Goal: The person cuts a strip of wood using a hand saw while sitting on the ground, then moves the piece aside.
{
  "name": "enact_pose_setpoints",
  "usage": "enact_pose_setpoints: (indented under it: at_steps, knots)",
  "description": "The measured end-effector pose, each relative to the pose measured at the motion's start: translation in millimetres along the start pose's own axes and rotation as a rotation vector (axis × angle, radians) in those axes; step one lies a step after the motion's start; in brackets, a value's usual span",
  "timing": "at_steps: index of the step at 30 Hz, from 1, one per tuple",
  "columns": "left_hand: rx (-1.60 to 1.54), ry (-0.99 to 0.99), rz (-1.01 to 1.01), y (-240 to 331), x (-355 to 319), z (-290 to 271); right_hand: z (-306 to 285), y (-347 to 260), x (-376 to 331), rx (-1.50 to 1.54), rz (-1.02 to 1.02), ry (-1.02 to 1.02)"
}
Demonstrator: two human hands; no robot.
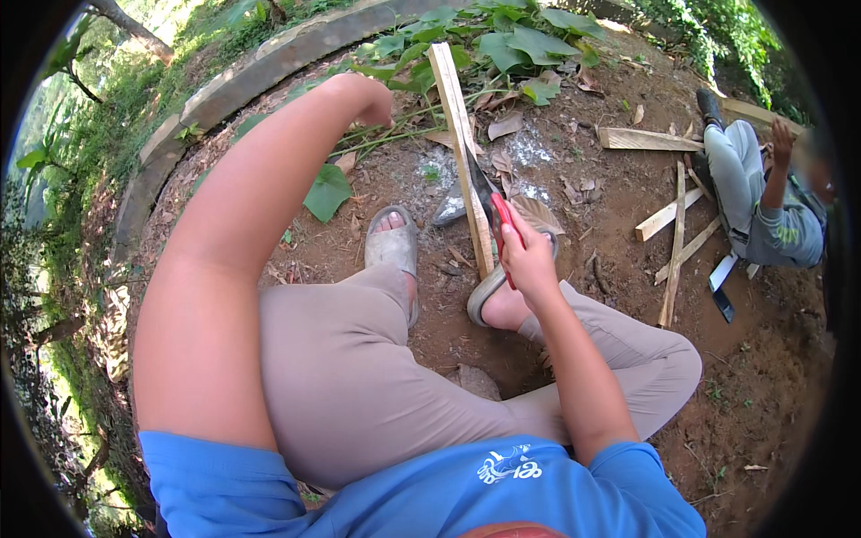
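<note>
A long pale wooden slat [459, 134] stands slanted on the dirt between my feet, its lower end by my right sandal [489, 289]. My left hand [372, 100] is stretched far forward beside the slat's upper part, fingers curled; whether it grips the slat is hidden. My right hand [529, 260] is shut on the red handle of a knife [489, 199], whose dark blade lies against the slat's right edge. Pale wood chips lie on the ground around the slat.
My left sandal [392, 240] rests on brown soil. Large green leaves [502, 40] and a curved concrete curb [260, 67] lie beyond. At right, another person in grey [762, 197] sits among loose wooden slats [668, 215], with a dark blade [722, 305] near them.
</note>
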State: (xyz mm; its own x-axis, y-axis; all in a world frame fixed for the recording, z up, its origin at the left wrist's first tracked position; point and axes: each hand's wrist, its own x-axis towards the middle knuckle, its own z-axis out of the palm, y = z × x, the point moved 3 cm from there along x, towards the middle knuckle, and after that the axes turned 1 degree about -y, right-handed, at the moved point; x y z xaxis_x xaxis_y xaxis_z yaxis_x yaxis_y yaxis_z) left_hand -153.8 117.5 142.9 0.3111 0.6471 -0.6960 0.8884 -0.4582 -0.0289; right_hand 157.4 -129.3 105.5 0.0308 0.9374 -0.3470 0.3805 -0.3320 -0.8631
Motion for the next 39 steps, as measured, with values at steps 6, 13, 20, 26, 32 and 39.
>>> enact_pose_setpoints:
  at_steps: [6, 13, 20, 26, 32, 39]
  knots:
    - [-0.057, -0.030, 0.002, 8, -10, -6, -20, -21, -22, 0.113, 0.203, -0.025]
    - [-0.063, 0.005, 0.051, 13, -7, -7, 22, 1, 36, 0.030, 0.064, 0.041]
    - [-0.050, -0.029, -0.027, -2, -20, 2, -5, -41, -21, 0.043, 0.233, -0.066]
    - [-0.011, 0.006, 0.029, -5, 5, -4, 21, 5, 35, 0.029, -0.090, 0.085]
    - [-0.030, -0.035, 0.033, -9, -3, 7, -13, -23, -30, -0.039, -0.089, 0.032]
    - [-0.079, -0.018, 0.044, 8, -7, -13, 11, 10, 34, 0.009, -0.173, 0.129]
